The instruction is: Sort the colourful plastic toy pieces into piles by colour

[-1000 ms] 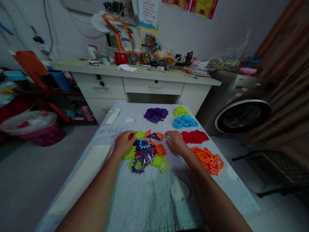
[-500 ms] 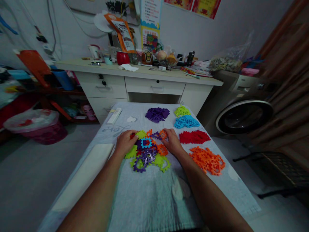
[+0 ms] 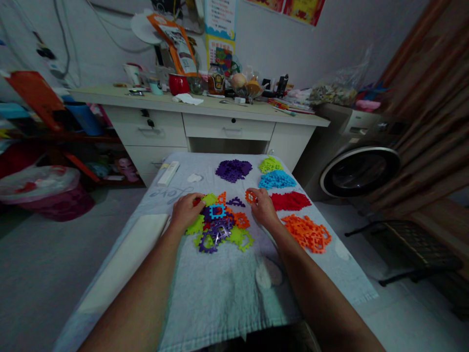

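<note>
My right hand (image 3: 264,208) pinches an orange interlocking plastic building piece (image 3: 250,196), raised just right of the mixed pile. At the pile's left edge, my left hand (image 3: 185,212) has its fingers closed on a red building piece (image 3: 197,201), mostly covered by the fingers. Between the hands lies the mixed pile, with a blue square frame piece (image 3: 217,211) on top. Purple pieces (image 3: 219,231), yellow-green pieces (image 3: 242,237) and an orange piece (image 3: 241,220) lie around it. A small purple piece (image 3: 235,202) sits apart near my right fingertips.
Sorted heaps lie beyond and to the right: purple (image 3: 233,170), yellow-green (image 3: 270,164), blue (image 3: 277,179), red (image 3: 290,201), orange (image 3: 308,233). A white box (image 3: 169,173) and a long pale board (image 3: 126,264) occupy the cloth's left side. A cluttered desk (image 3: 227,115) stands behind.
My right hand has drawn an orange piece away from the pile to the right. The left hand stays at the pile's left edge. The whole view has shifted slightly.
</note>
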Tool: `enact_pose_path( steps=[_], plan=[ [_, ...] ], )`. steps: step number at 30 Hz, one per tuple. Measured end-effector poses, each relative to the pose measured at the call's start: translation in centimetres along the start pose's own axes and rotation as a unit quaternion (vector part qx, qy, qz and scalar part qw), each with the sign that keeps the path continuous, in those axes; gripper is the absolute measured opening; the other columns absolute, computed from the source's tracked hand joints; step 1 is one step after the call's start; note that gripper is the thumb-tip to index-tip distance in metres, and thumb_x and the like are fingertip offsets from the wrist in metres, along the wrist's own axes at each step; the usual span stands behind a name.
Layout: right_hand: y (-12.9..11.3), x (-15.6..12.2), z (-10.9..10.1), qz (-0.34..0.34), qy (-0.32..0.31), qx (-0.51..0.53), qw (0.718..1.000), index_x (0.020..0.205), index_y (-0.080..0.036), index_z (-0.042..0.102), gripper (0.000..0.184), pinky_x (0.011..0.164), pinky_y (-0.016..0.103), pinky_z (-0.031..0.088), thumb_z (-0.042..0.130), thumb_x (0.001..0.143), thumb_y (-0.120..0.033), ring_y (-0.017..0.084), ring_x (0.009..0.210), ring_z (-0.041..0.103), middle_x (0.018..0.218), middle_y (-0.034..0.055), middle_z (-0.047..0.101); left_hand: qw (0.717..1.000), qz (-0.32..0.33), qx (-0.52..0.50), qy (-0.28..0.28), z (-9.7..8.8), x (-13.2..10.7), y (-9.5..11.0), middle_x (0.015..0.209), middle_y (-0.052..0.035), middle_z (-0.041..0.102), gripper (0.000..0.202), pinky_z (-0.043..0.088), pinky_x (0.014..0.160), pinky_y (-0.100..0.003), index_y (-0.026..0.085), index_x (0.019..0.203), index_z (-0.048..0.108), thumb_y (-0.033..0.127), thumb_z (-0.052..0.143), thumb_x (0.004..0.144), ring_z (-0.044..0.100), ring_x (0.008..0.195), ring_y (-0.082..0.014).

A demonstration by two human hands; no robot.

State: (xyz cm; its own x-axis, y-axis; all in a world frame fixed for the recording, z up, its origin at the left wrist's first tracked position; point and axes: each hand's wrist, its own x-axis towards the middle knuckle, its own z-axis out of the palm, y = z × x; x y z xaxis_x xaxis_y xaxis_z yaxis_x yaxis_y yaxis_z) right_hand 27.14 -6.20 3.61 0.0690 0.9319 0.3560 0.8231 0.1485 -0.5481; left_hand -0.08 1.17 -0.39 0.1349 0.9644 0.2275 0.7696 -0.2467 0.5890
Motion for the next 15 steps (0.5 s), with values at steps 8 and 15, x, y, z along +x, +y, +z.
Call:
enact_pose_path(
  steps=[8, 15],
  plan=[
    [1.5, -3.4, -9.2, 0.002, -0.006, -0.044, 0.999, 0.111, -0.016, 0.064, 0.041, 0.083, 0.031, 0.046, 0.047, 0.075, -0.006, 0.019, 0.087, 0.06, 0.098, 0.0076, 0.068, 1.0, 0.0, -0.013, -0.002, 0.3, 0.0, -0.4, 0.11, -0.0041, 0.073, 0.034, 0.048, 0.088, -0.032, 0.025, 0.108, 0.07, 0.035, 0.055, 0.079, 0.065, 0.1, -0.0219],
    [6.4, -8.0, -14.8, 0.039, 0.044, -0.154, 0.986, 0.089, -0.018, 0.065, 0.021, 0.074, 0.031, 0.045, 0.05, 0.075, -0.013, 0.019, 0.076, 0.06, 0.084, 0.0064, 0.067, 1.0, 0.0, -0.009, -0.01, 0.3, 0.1, -0.5, 0.111, -0.0046, 0.073, 0.035, 0.049, 0.086, -0.033, 0.025, 0.107, 0.07, 0.039, 0.053, 0.08, 0.065, 0.1, -0.0225]
  ],
)
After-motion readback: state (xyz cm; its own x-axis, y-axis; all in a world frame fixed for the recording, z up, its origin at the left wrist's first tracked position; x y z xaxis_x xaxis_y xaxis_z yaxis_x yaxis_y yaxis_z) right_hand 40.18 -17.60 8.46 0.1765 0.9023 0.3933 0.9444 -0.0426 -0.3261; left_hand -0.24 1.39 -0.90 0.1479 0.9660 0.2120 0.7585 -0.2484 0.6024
